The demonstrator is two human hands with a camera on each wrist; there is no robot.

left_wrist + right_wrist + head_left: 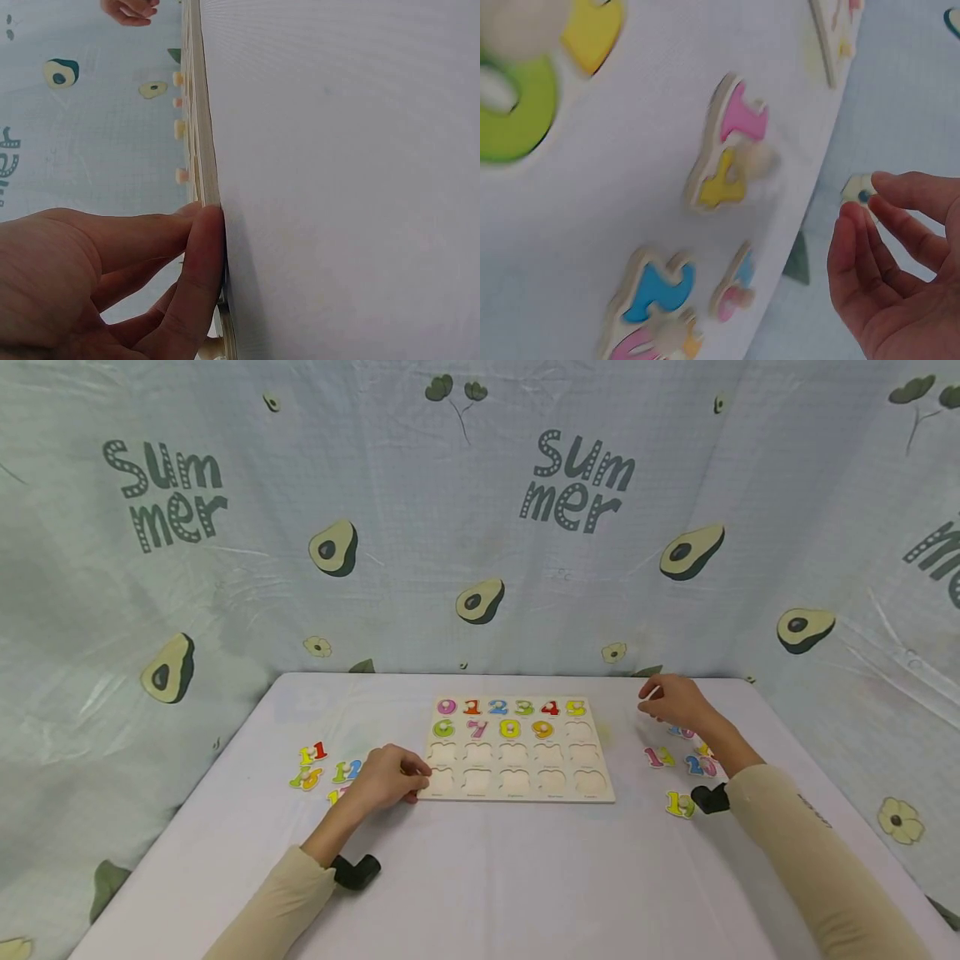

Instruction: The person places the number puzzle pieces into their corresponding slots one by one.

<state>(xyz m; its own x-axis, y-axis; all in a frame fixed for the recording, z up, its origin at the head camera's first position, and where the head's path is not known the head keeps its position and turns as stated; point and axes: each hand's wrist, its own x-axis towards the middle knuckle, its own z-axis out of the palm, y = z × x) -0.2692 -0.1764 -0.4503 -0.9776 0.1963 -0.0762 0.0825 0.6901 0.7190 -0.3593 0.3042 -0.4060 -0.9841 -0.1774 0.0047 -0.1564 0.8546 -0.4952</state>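
A wooden number board [487, 783] lies mid-table, with coloured numerals 0 to 9 in its upper two rows and bare recesses below. At its lower left corner my left hand [386, 777] pinches the edge between thumb and fingers; the left wrist view shows this hand [142, 277] on the board's rim [208, 150]. My right hand [675, 700] hovers over the table's far right, fingers loosely bent and holding nothing. Below it lie number pieces, among them a pink-and-yellow piece [658, 757] and a blue-and-pink 20 [701, 766]. The right wrist view shows this right hand [900, 255] apart from the pieces.
Left of the board lie several number pieces, including an 11 [312, 753], a 15 [306, 778] and a 12 [347, 771]. A yellow-green piece [680, 804] lies near the right wrist's black camera [710, 798]. A printed curtain [405, 602] hangs behind the white table [525, 877].
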